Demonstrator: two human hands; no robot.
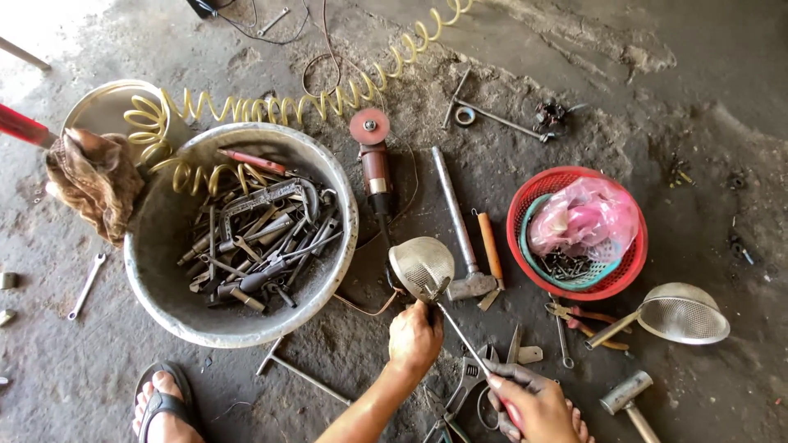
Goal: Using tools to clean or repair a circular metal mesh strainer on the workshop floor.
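Note:
A round metal mesh strainer [420, 264] lies on the concrete floor, its thin wire handle running down to the right. My left hand [414, 336] is closed around the neck of the strainer just below the mesh bowl; a small dark piece sticks up from my fingers there. My right hand [533, 404] grips the red end of the same handle, low in the view. Under my right hand lie grey pliers [465, 379].
A big metal basin [164, 303] full of wrenches stands at left, with a brown rag [94, 180] and a yellow coiled hose [271, 107]. Around are an angle grinder [375, 164], a hammer [460, 238], a red basket [624, 271] with a pink bag, a second strainer [681, 313], and my sandalled foot [164, 406].

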